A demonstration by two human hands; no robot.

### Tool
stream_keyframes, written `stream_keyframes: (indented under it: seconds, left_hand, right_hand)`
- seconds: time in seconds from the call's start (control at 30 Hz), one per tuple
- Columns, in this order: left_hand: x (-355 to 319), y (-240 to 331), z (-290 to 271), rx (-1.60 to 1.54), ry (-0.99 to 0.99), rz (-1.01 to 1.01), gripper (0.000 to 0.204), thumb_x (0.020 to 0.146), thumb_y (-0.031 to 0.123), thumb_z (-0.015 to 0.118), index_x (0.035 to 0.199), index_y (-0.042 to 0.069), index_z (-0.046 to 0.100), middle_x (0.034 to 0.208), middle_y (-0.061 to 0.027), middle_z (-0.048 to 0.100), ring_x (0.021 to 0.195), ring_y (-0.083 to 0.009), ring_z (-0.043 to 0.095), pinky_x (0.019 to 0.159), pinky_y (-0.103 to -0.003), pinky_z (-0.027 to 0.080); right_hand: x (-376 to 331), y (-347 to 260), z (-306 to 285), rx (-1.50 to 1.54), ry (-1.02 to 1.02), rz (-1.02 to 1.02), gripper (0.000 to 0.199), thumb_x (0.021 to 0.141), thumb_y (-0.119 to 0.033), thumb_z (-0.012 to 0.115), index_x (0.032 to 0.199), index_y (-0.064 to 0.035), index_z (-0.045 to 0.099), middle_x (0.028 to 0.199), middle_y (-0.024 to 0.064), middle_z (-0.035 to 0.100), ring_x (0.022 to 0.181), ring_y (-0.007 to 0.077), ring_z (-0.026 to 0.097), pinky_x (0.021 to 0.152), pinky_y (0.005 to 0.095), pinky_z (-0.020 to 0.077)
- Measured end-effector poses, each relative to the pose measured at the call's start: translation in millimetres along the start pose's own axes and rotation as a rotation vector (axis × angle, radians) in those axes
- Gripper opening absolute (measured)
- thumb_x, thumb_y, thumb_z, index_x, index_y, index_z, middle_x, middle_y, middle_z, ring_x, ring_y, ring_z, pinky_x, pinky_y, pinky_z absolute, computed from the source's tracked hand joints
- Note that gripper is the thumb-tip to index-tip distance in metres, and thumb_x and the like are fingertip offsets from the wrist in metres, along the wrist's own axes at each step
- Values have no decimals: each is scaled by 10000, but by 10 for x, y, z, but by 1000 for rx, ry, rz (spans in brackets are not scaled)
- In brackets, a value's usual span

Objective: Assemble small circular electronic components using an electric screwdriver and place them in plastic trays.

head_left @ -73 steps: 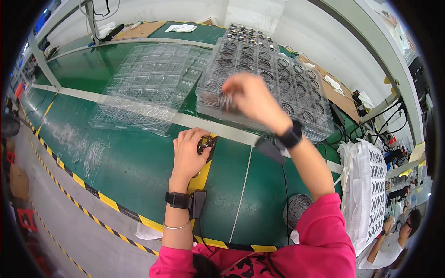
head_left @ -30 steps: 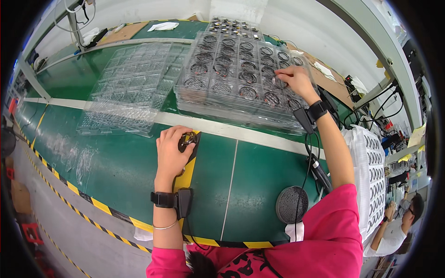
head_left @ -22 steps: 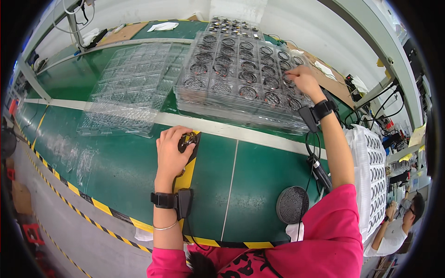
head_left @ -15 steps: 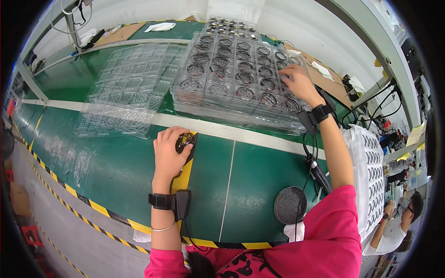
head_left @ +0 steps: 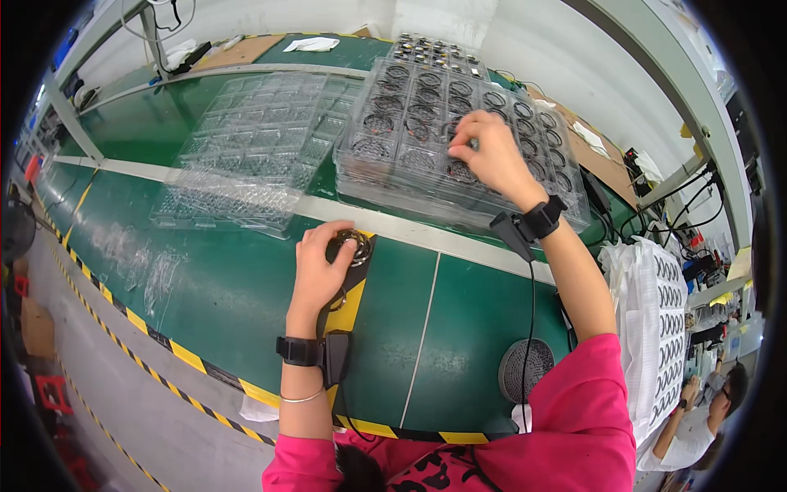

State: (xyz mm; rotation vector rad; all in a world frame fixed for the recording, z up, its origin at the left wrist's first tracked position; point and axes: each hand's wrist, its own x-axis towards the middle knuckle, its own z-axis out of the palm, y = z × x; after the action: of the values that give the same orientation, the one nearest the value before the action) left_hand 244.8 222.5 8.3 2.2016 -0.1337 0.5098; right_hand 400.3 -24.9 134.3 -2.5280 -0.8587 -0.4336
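My left hand (head_left: 321, 266) is closed around a coiled dark cable (head_left: 359, 248), just above the yellow-and-black tape on the bench. My right hand (head_left: 489, 157) is over the stacked clear plastic trays (head_left: 402, 190), its thumb and fingers pinched together at a compartment in the middle columns. What the right fingertips hold, if anything, is hidden. Each compartment around it carries a coiled black cable (head_left: 378, 124), though one near the front left (head_left: 420, 158) looks bare. Both wrists wear black straps with small boxes and wires.
Clear plastic trays (head_left: 238, 156) lie on the left of the green bench (head_left: 385, 361). A round grey perforated disc (head_left: 525, 371) lies near my right arm. White sheets (head_left: 648, 287) with black loops hang at right. Metal posts (head_left: 78, 131) frame the bench. Another person (head_left: 697, 422) works at far right.
My right hand has moved left across the tray from the right-hand columns toward the middle, and its fingers have drawn together. My left hand keeps hold of the coiled cable. The view has shifted slightly.
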Motion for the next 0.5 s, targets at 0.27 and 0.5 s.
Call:
stream_keyframes:
  seconds: [0.27, 0.5]
  left_hand:
    - [17, -144, 53, -463, 216, -232, 311, 907, -2, 468, 1217, 0, 459, 1091, -166, 636, 907, -243, 635, 806, -343, 495]
    - [12, -41, 71, -347, 185, -174, 321, 878, -46, 464, 1198, -21, 462, 1080, -183, 623, 887, -247, 631, 796, -340, 498]
  right_hand:
    - [-176, -926, 506, 217, -35, -356, 121, 758, -95, 661, 862, -32, 661, 918, 110, 611, 939, 320, 566, 840, 389, 461]
    - [-647, -950, 1125, 195, -329, -326, 103, 743, -14, 660, 842, -12, 634, 1013, 129, 552, 933, 331, 557, 815, 388, 471]
